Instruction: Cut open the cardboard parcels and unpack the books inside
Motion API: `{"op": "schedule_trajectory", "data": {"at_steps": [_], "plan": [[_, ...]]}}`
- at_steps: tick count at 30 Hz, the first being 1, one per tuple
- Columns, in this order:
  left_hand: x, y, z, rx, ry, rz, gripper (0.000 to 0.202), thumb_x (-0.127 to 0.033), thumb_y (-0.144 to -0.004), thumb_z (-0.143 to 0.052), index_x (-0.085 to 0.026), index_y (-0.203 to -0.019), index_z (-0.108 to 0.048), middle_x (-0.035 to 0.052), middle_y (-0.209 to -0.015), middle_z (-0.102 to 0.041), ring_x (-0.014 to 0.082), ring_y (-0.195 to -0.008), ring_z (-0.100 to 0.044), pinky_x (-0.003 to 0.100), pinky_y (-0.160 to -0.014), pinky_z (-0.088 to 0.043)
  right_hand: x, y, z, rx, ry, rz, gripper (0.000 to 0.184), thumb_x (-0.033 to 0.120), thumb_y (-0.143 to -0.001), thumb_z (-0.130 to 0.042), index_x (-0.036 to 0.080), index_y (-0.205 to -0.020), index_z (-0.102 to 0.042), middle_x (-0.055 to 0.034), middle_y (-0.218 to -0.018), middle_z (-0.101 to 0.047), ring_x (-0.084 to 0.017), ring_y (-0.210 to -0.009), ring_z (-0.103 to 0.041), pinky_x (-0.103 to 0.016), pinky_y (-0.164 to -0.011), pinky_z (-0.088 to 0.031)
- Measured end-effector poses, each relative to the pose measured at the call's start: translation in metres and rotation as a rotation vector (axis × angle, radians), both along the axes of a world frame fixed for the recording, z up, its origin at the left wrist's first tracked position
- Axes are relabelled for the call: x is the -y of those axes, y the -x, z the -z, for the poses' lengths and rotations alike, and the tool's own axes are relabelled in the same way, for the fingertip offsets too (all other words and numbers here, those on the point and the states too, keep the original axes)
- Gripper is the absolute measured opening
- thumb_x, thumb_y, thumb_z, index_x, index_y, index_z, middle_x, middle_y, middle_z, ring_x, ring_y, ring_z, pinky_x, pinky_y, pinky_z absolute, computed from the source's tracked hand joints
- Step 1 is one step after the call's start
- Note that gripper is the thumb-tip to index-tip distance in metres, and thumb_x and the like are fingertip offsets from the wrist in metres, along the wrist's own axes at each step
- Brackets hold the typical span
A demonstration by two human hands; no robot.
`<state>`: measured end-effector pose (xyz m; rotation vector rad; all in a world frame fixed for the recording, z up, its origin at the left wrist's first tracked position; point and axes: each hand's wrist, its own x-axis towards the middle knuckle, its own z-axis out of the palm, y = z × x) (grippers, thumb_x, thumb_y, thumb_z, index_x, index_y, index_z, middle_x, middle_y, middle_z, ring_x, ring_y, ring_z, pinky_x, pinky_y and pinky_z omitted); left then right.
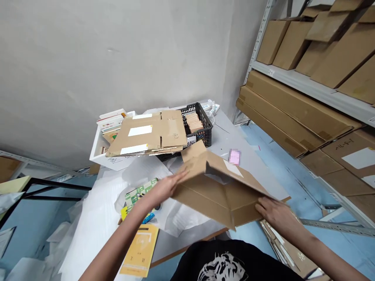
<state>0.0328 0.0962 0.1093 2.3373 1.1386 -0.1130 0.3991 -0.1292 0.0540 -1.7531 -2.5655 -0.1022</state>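
I hold a brown cardboard box (213, 195) tilted above the table's near edge, its flaps partly open. My left hand (164, 189) presses flat against the box's left side with its fingers stretched out. My right hand (271, 212) grips the box's lower right corner, fingers curled on the cardboard. A white label (233, 168) shows on an upper flap.
A stack of flattened cartons (149, 136) lies on a white tray (98, 154) at the table's back, beside a black basket (202, 125). White paper sheets (96, 210), a yellow booklet (140, 249) and a green packet (139, 193) lie at left. Metal shelving (310, 89) with cartons stands at right.
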Motion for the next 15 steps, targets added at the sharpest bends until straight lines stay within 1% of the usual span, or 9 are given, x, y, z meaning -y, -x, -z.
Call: {"op": "schedule_trajectory", "data": {"at_steps": [2, 4, 6, 8, 10, 11, 12, 13, 15], "plan": [[0.029, 0.014, 0.021, -0.119, 0.032, 0.093, 0.077, -0.002, -0.076, -0.038, -0.036, -0.145, -0.032, -0.0023, -0.152, -0.035, 0.0201, -0.138, -0.036, 0.039, -0.110, -0.033, 0.020, 0.002, 0.027, -0.046, 0.079, 0.064, 0.023, 0.003, -0.080, -0.045, 0.021, -0.088, -0.057, -0.0074, -0.087, -0.063, -0.021, -0.079, -0.063, -0.032, -0.076, -0.047], [0.055, 0.033, 0.051, -0.241, 0.044, 0.122, 0.087, 0.005, -0.072, -0.037, -0.038, -0.146, -0.027, -0.0013, -0.156, -0.024, 0.0223, -0.143, -0.025, 0.044, -0.112, -0.029, 0.039, 0.008, 0.045, -0.144, 0.211, 0.154, 0.022, 0.011, -0.077, -0.054, 0.022, -0.094, -0.062, -0.0096, -0.092, -0.067, -0.025, -0.086, -0.065, -0.036, -0.080, -0.049], [0.077, 0.053, 0.083, -0.341, 0.073, 0.118, 0.090, 0.008, -0.070, -0.035, -0.039, -0.146, -0.026, 0.0003, -0.156, -0.020, 0.0238, -0.144, -0.020, 0.047, -0.111, -0.030, 0.053, 0.014, 0.049, -0.324, 0.439, 0.221, 0.028, 0.020, -0.071, -0.063, 0.023, -0.099, -0.065, -0.0101, -0.099, -0.069, -0.028, -0.092, -0.065, -0.038, -0.083, -0.050], [0.095, 0.069, 0.115, -0.413, 0.107, 0.118, 0.090, 0.008, -0.070, -0.035, -0.041, -0.146, -0.027, 0.0007, -0.156, -0.019, 0.0248, -0.144, -0.018, 0.047, -0.110, -0.032, 0.056, 0.014, 0.045, -0.588, 0.768, 0.239, 0.032, 0.028, -0.068, -0.066, 0.024, -0.100, -0.068, -0.0081, -0.103, -0.070, -0.027, -0.096, -0.066, -0.036, -0.082, -0.052], [0.110, 0.077, 0.143, -0.452, 0.139, 0.114, 0.086, 0.006, -0.073, -0.035, -0.042, -0.144, -0.029, 0.0016, -0.156, -0.019, 0.0271, -0.144, -0.017, 0.052, -0.110, -0.030, 0.049, 0.006, 0.045, -0.867, 1.072, 0.310, 0.025, 0.039, -0.075, -0.058, 0.022, -0.090, -0.069, -0.0064, -0.093, -0.073, -0.024, -0.085, -0.068, -0.033, -0.072, -0.054], [0.116, 0.078, 0.155, -0.465, 0.160, 0.106, 0.083, 0.004, -0.075, -0.036, -0.042, -0.143, -0.032, 0.0020, -0.156, -0.018, 0.0288, -0.144, -0.015, 0.055, -0.110, -0.028, 0.043, 0.000, 0.051, -0.971, 1.127, 0.410, 0.028, 0.044, -0.079, -0.051, 0.021, -0.082, -0.067, -0.0060, -0.084, -0.072, -0.022, -0.076, -0.069, -0.032, -0.065, -0.054], [0.121, 0.078, 0.166, -0.473, 0.190, 0.096, 0.080, 0.002, -0.076, -0.037, -0.042, -0.143, -0.034, 0.0025, -0.157, -0.016, 0.0304, -0.144, -0.014, 0.057, -0.109, -0.027, 0.035, -0.006, 0.060, -1.033, 1.096, 0.549, 0.036, 0.049, -0.082, -0.044, 0.020, -0.075, -0.064, -0.0059, -0.075, -0.071, -0.020, -0.067, -0.067, -0.031, -0.058, -0.053], [0.125, 0.076, 0.176, -0.479, 0.228, 0.086, 0.077, 0.000, -0.077, -0.039, -0.042, -0.142, -0.035, 0.0031, -0.158, -0.013, 0.0319, -0.144, -0.012, 0.058, -0.109, -0.026, 0.028, -0.011, 0.075, -1.037, 0.970, 0.724, 0.041, 0.054, -0.082, -0.040, 0.020, -0.070, -0.059, -0.0060, -0.068, -0.068, -0.020, -0.061, -0.065, -0.031, -0.054, -0.051], [0.131, 0.074, 0.193, -0.489, 0.329, 0.078, 0.072, -0.007, -0.078, -0.046, -0.038, -0.143, -0.036, 0.0053, -0.159, -0.007, 0.0350, -0.144, -0.010, 0.059, -0.108, -0.026, 0.015, -0.017, 0.112, -0.909, 0.595, 0.968, 0.040, 0.059, -0.073, -0.050, 0.020, -0.070, -0.054, -0.0085, -0.072, -0.068, -0.022, -0.066, -0.065, -0.035, -0.062, -0.053]]}}
